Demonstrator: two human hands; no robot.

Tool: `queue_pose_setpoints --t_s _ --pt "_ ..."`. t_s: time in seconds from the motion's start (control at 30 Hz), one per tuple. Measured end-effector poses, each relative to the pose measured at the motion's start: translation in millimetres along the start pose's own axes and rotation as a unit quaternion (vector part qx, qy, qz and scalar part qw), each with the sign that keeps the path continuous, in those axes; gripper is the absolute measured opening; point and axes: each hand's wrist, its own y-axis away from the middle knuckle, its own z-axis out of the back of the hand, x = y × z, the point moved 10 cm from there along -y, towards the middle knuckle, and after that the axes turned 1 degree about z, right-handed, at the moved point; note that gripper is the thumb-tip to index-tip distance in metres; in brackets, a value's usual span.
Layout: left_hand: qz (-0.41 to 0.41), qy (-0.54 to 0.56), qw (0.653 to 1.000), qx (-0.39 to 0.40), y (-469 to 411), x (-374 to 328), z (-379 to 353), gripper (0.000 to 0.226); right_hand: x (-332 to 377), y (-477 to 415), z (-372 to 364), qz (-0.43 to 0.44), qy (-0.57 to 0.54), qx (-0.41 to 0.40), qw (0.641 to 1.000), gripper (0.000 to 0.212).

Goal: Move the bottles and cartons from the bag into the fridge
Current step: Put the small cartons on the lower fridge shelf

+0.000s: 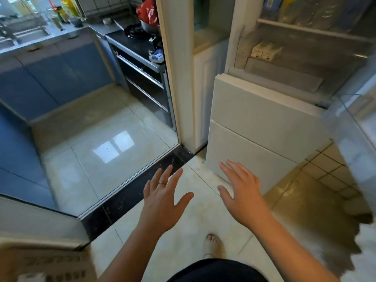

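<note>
Left hand (160, 202) and right hand (242, 194) hover empty, fingers spread, above the floor (183, 241) before the open fridge (254, 119).

cartons (264, 51) in fridge (254, 110), stove (138, 47) l of fridge

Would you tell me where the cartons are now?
Upper right of the head view: cartons side by side inside the open fridge, above its grey drawer.

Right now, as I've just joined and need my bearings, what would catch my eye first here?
Two hands, the left hand and the right hand, spread open and empty at bottom centre. At upper right the fridge stands open, with two small cartons on a shelf. A red bag sits at top centre, by the stove.
</note>
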Motion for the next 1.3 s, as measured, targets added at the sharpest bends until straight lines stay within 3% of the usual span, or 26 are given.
queue_pose_setpoints --t_s 0.23,0.5,0.87,1.3 --pt "-0.029 0.02 0.998 0.047 84 -2 -45 0.074 -7 120 -26 -0.056 0.003 0.015 0.998 0.069" --pt "-0.133 0.022 0.982 0.133 153 -71 -110 0.068 -64 238 -15 -0.142 0.0 -0.012 0.99 0.06" --pt "-0.251 -0.006 0.952 0.175 229 -259 -191 0.068 -210 407 51 -0.255 -0.022 -0.091 0.962 0.058" --pt "-0.309 0.023 0.929 0.202 394 -531 -317 0.065 -429 638 163 -0.308 -0.046 -0.143 0.939 0.062"
